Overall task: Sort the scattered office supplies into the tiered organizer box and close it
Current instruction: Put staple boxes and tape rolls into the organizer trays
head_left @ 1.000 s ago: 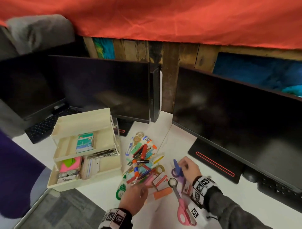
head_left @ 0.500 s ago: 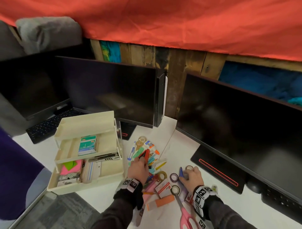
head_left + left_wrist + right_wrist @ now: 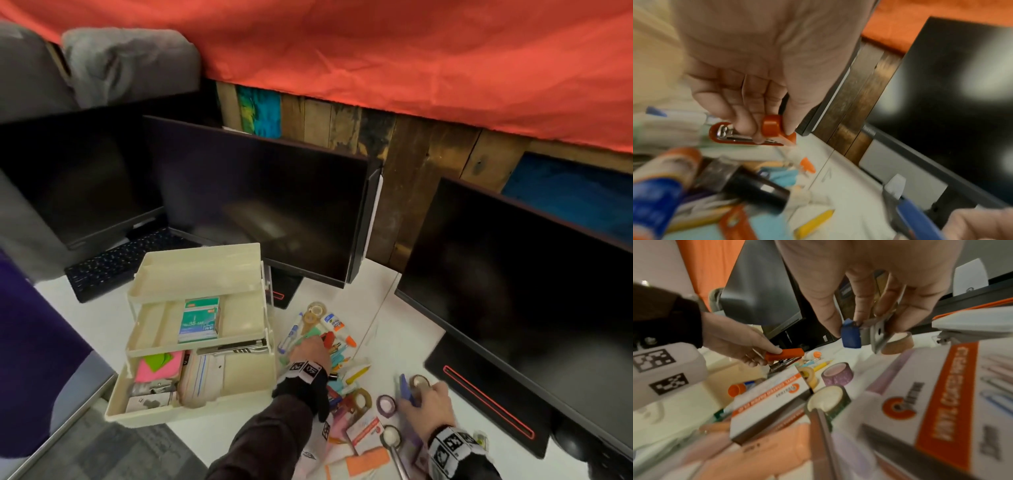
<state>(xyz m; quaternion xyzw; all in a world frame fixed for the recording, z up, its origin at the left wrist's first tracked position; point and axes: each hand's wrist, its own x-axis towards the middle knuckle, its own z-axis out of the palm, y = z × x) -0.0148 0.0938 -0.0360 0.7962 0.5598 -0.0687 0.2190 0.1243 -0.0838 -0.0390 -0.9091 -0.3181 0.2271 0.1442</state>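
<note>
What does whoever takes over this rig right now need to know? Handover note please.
Left hand: pinches a small orange stapler over the pile.
Right hand: holds a blue-handled staple remover.
Organizer box is open, left of the pile; green staple box in the middle tier, sticky notes in the bottom.
Left: glue, tape rolls, clip boxes, scissors and the rest still loose; then close the box.

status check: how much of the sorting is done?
Early. Done: the organizer box, still open, holds a green staple pack on its middle tier and sticky notes in the bottom one. In hand: the left hand pinches a small orange stapler; the right hand has a grip on a blue-handled tool. Left: most of the pile, including tape rolls, glue and clip boxes, then closing.
</note>
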